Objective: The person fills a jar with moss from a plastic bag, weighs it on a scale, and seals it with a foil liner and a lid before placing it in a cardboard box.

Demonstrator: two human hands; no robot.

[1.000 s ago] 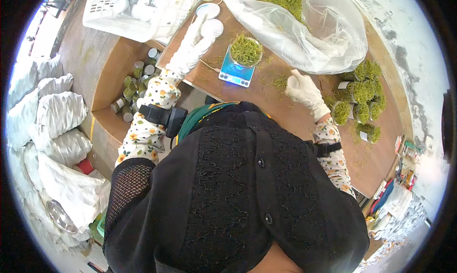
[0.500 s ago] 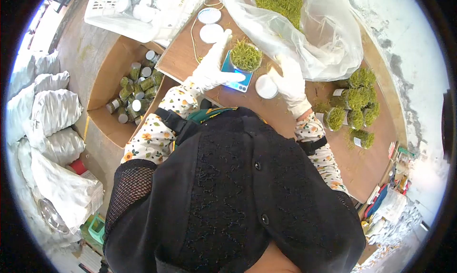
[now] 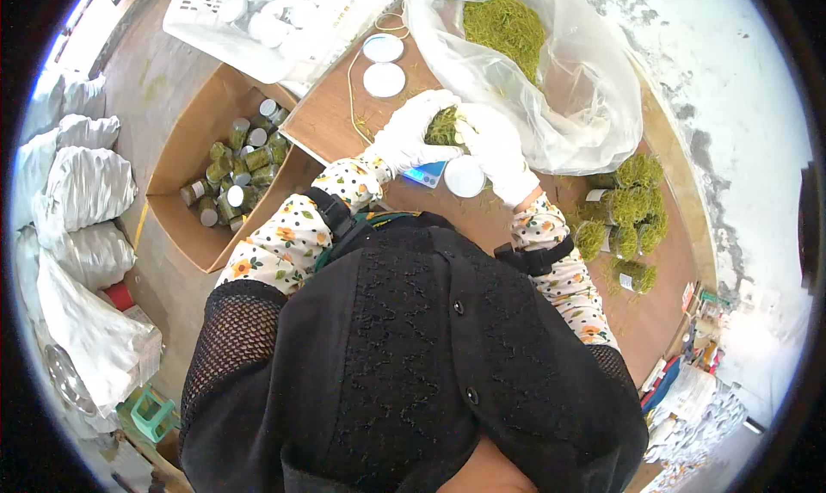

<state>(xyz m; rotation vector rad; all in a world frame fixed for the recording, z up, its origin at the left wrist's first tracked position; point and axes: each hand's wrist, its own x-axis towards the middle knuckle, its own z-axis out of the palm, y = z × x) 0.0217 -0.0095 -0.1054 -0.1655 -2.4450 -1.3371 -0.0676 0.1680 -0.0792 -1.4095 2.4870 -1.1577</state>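
A jar packed with dry green moss (image 3: 442,127) is at the front of the scale, between my two white-gloved hands. My left hand (image 3: 406,133) curls around its left side. My right hand (image 3: 494,145) closes in from the right, its fingers against the moss and the jar's edge. Most of the jar's wall is hidden by the gloves. Below the jar shows part of a small blue digital scale (image 3: 425,175). A round white lid (image 3: 465,176) lies beside the scale, under my right hand.
Two more white lids (image 3: 384,80) lie behind my left hand. A clear plastic bag (image 3: 594,123) holds loose moss (image 3: 504,37). Several moss-filled jars (image 3: 632,205) stand at the right. A cardboard box (image 3: 176,149) of capped jars and a white basket (image 3: 198,20) are at the left.
Both hands have come together around the moss jar, which was on the scale with the hands apart. The view has shifted slightly.
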